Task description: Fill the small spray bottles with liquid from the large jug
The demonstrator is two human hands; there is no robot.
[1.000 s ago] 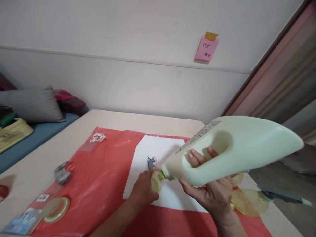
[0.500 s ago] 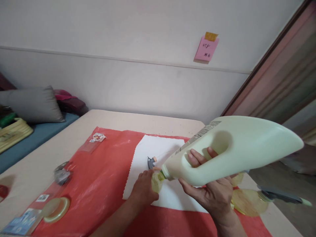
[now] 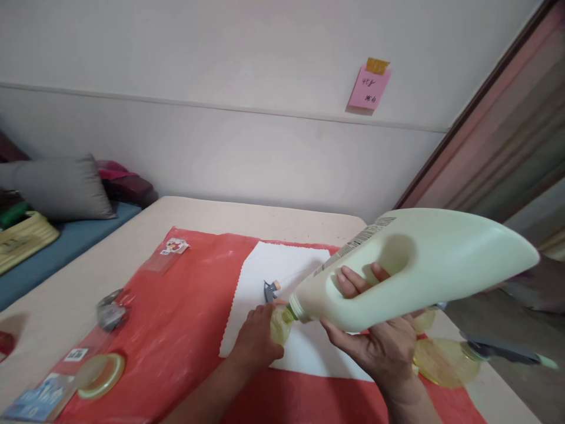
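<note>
Jug [image 3: 415, 265] mouth over small bottle [image 3: 279, 324] on sheet [image 3: 273, 265], atop mat [image 3: 176, 330]

A home room: a grey cushion [image 3: 57, 187] on a blue mattress [image 3: 53, 250] beside a low table [image 3: 212, 215].

lighting: soft, even, indoor; faint shadows. quality: slightly soft focus, wide-angle bending at edges, no glare, colours washed out.

You see a pale green jug [image 3: 424, 265] with a barcode label, a clear yellowish small bottle [image 3: 279, 325], a red mat [image 3: 176, 330], a white sheet [image 3: 282, 268] with a zigzag edge, a beige counter [image 3: 212, 215], and a pink note [image 3: 368, 87] with orange tape.
</note>
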